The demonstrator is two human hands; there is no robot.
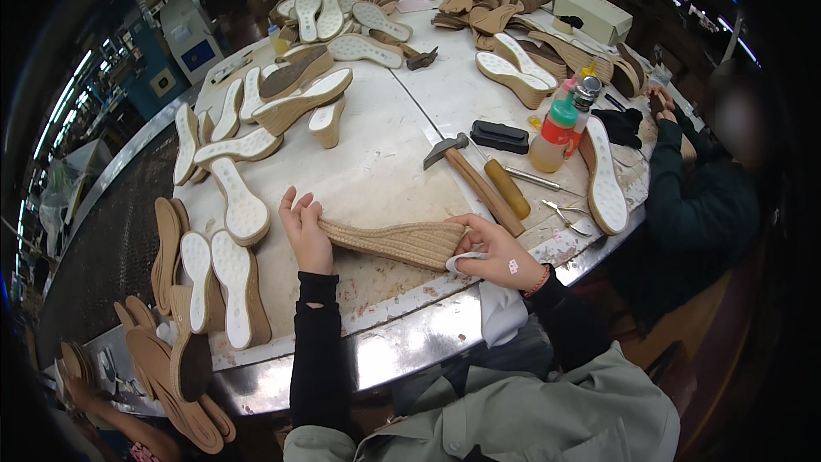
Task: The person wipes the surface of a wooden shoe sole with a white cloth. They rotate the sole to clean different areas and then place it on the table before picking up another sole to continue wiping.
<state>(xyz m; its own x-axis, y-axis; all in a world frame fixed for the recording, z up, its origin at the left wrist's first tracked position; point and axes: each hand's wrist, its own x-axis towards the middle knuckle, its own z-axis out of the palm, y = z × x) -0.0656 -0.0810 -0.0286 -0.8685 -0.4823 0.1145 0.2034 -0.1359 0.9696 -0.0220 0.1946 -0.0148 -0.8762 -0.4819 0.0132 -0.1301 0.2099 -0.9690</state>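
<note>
A wedge shoe sole with ribbed, rope-like tan sides is held on edge over the near part of the table. Its thin toe end rests in my left hand, whose fingers curl upward beside the tip. At the thick heel end, my right hand grips the sole and also pinches a white cloth that hangs over the table's metal edge. Just beyond the right hand lie a hammer with a wooden handle and a yellow-handled tool.
Several white-topped wedge soles crowd the left side, with more piled at the back. To the right stand a glue bottle with a green top, a black case and pliers. Co-workers sit at the right, far side and lower left.
</note>
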